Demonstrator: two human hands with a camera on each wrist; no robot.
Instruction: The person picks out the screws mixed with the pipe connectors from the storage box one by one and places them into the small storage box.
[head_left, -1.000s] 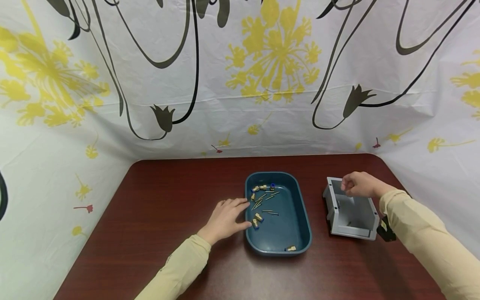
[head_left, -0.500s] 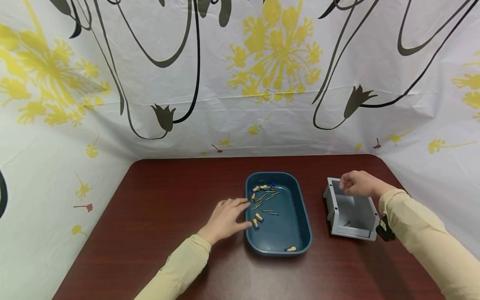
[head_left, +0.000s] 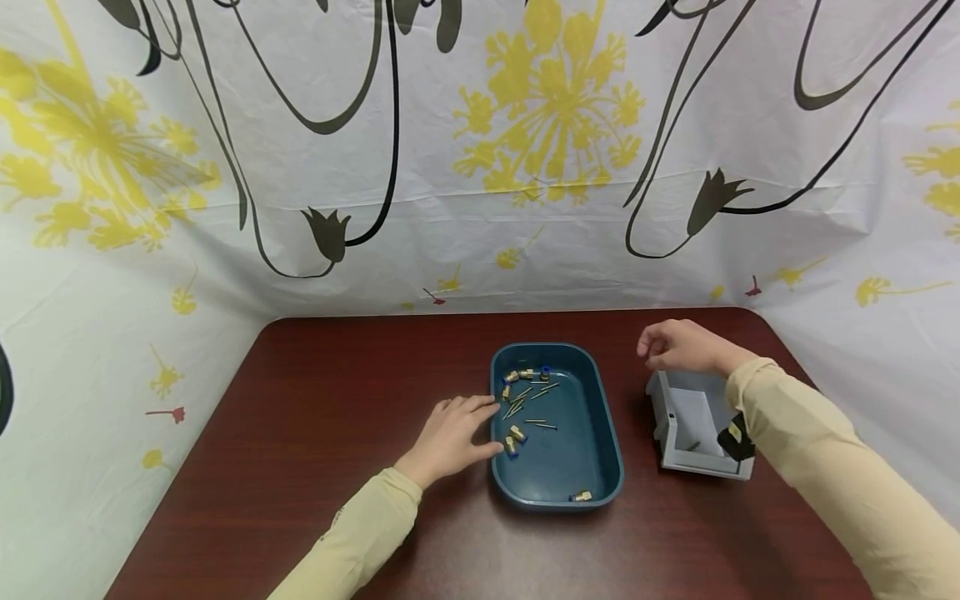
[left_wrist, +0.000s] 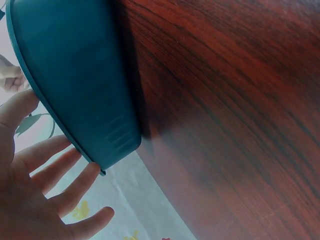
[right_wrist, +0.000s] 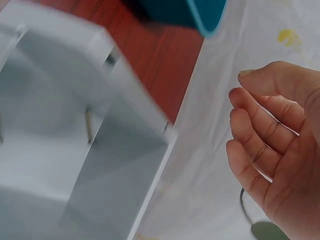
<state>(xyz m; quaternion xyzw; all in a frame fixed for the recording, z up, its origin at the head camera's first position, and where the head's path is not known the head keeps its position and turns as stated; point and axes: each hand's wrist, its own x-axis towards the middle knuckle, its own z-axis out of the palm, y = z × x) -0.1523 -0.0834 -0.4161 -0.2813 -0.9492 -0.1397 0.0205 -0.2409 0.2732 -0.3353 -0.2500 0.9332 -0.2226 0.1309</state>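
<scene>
My left hand (head_left: 452, 440) rests its fingertips on the left rim of a blue plastic tray (head_left: 577, 467); in the left wrist view its extended fingers (left_wrist: 75, 187) touch that rim. Brass fittings with blue ends (head_left: 517, 434) and several thin screws (head_left: 517, 407) lie in the tray, mostly along its left side. My right hand (head_left: 686, 345) hovers above the far edge of a grey open box (head_left: 705, 462), fingers loosely bent. Nothing shows between its thumb and fingers (right_wrist: 245, 127) in the right wrist view. A small screw (right_wrist: 89, 125) lies inside the box.
Both containers stand on a dark red wooden table (head_left: 360, 375), the grey box to the right of the tray with a gap between them. Behind the table hangs a white cloth (head_left: 420, 183) with flower prints. One fitting (head_left: 581, 496) lies apart near the tray's front.
My right hand has moved from over the grey box leftward and away, toward the box's far left corner. The left hand and the tray have stayed in place.
</scene>
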